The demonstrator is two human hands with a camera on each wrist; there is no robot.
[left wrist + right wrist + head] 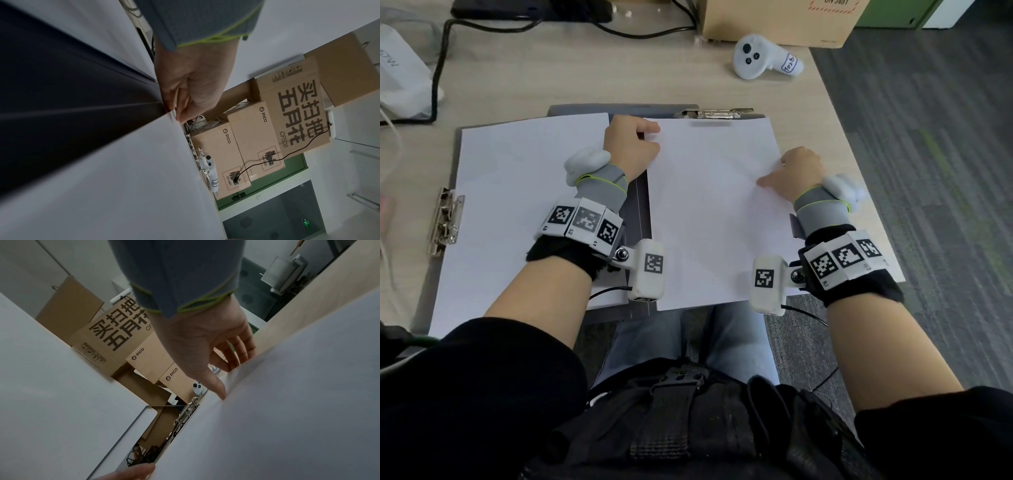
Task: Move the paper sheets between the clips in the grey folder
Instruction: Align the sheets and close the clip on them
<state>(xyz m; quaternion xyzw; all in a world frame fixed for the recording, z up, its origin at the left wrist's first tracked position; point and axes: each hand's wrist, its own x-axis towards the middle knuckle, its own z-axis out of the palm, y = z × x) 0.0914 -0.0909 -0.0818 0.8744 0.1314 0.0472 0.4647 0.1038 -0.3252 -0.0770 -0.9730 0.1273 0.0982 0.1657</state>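
Note:
The grey folder [643,205] lies open on the desk, its dark inside [72,97] showing in the left wrist view. One metal clip [445,221] sits on its left edge and another clip [714,113] at the top right. White sheets [517,205] cover the left half. A second white sheet [709,212] covers the right half, its top edge just below the top clip [187,412]. My left hand [650,135] pinches that sheet's top-left corner [176,112]. My right hand [774,171] holds its right edge, thumb on top and fingers [242,353] underneath.
A white controller [763,56] and a cardboard box [774,20] stand behind the folder. A black cable [441,68] and a white bag [400,68] lie at the back left. The desk's right edge [859,171] runs close to the folder, with carpet beyond.

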